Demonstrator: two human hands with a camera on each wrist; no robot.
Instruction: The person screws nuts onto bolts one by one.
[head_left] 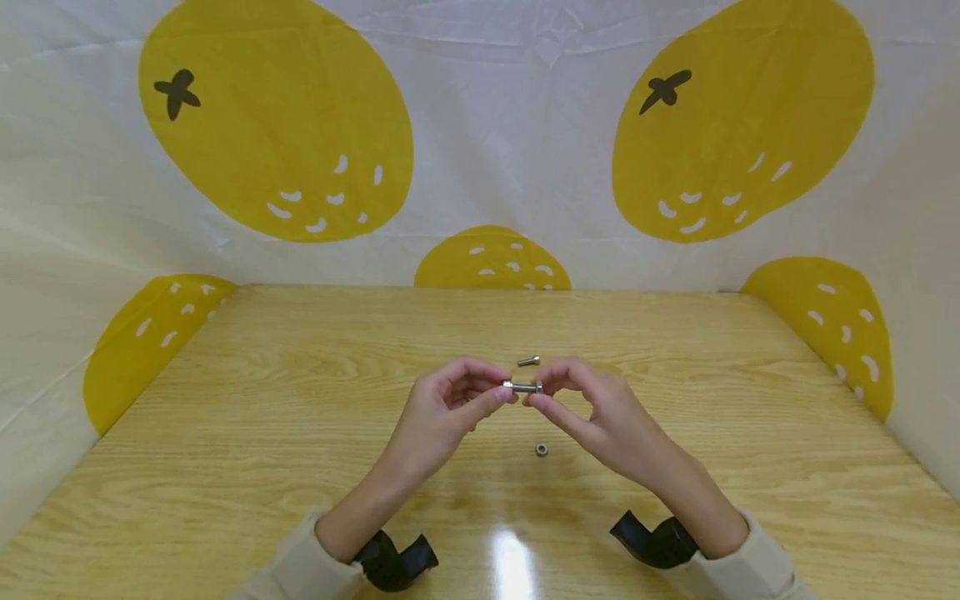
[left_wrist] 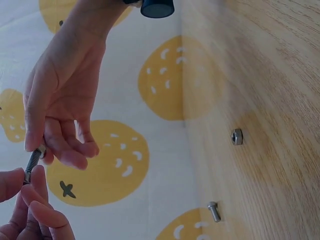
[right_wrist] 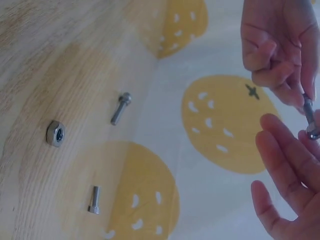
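Just above the table, both hands hold a silver bolt [head_left: 523,388] lying level between them. My left hand [head_left: 438,417] pinches its left end, which looks like the head, between thumb and fingers. On the right end sits what looks like a hex nut [right_wrist: 312,133], pinched by the thumb and forefinger of my right hand [head_left: 618,421]. Bare thread shows between the fingertips. A loose bolt [head_left: 528,361] lies on the table beyond the hands, and a loose nut [head_left: 542,450] lies nearer. The right wrist view also shows another bolt [right_wrist: 95,200], not visible in the head view.
The wood-grain table [head_left: 300,350] reaches back to a white cloth [head_left: 510,150] printed with yellow fruit, which also hangs along both sides. Black camera mounts [head_left: 393,562] are strapped at the wrists, below the light sleeves.
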